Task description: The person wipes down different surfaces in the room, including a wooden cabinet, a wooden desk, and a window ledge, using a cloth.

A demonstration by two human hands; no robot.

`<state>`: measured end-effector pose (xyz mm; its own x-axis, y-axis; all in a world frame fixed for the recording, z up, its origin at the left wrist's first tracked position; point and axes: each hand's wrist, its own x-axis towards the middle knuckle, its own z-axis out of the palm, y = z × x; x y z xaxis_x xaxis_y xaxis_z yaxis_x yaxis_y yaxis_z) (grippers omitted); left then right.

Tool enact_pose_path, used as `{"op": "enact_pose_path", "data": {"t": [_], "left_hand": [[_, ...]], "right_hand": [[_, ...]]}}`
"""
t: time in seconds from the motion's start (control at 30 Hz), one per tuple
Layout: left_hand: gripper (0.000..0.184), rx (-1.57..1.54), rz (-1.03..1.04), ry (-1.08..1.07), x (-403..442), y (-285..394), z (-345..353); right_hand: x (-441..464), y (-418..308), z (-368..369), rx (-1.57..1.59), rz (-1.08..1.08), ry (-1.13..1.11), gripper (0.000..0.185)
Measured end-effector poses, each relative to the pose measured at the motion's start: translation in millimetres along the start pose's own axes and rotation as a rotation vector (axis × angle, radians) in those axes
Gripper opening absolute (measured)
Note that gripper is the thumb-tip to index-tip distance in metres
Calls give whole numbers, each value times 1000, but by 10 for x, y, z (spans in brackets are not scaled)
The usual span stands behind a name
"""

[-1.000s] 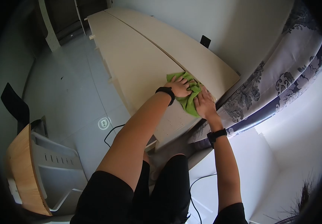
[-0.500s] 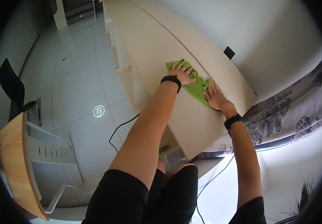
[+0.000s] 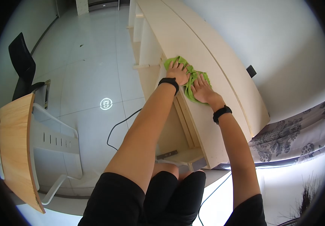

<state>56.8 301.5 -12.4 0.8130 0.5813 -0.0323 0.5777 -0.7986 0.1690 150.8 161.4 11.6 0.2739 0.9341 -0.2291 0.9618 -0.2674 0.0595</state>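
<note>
A crumpled green cloth (image 3: 190,90) lies on the long pale wooden cabinet top (image 3: 222,124), at its near-left edge. My left hand (image 3: 178,73) presses on the cloth's upper left part, fingers spread. Flat on its right part rests my right hand (image 3: 203,90), fingers stretched forward. The two hands are close together, with folds of cloth bunched between them. A black band is on each wrist.
Open shelves (image 3: 147,49) show below the cabinet's left edge. At the left are a wooden-topped desk (image 3: 13,139) and a black chair (image 3: 22,64). A black cable (image 3: 121,122) lies on the tiled floor. A patterned curtain (image 3: 286,139) hangs at the right.
Both hands and the cloth have moved from near the seam to the cabinet's left edge. The hands are closer together than half a second ago, and the camera view has turned.
</note>
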Motion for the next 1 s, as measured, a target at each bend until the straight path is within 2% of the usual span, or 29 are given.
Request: {"op": "enact_pose_path", "data": {"t": [0.37, 0.4, 0.53, 0.67, 0.9, 1.0], "left_hand": [[58, 18, 40, 100, -1047, 403, 120], [60, 45, 19, 35, -1151, 489, 90], [60, 84, 56, 12, -1509, 786, 145], [60, 171, 96, -67, -1797, 1111, 124], [61, 137, 177, -105, -2054, 1670, 260], [63, 154, 208, -171, -2086, 1873, 262]], "right_hand": [[-806, -152, 279, 33, -100, 35, 63], [-928, -147, 312, 35, -107, 41, 63], [-1461, -108, 417, 53, -155, 49, 61], [-1879, 45, 638, 108, -178, 149, 56], [-2546, 290, 646, 121, -76, 59, 61], [-2635, 543, 825, 164, -70, 147, 59]]}}
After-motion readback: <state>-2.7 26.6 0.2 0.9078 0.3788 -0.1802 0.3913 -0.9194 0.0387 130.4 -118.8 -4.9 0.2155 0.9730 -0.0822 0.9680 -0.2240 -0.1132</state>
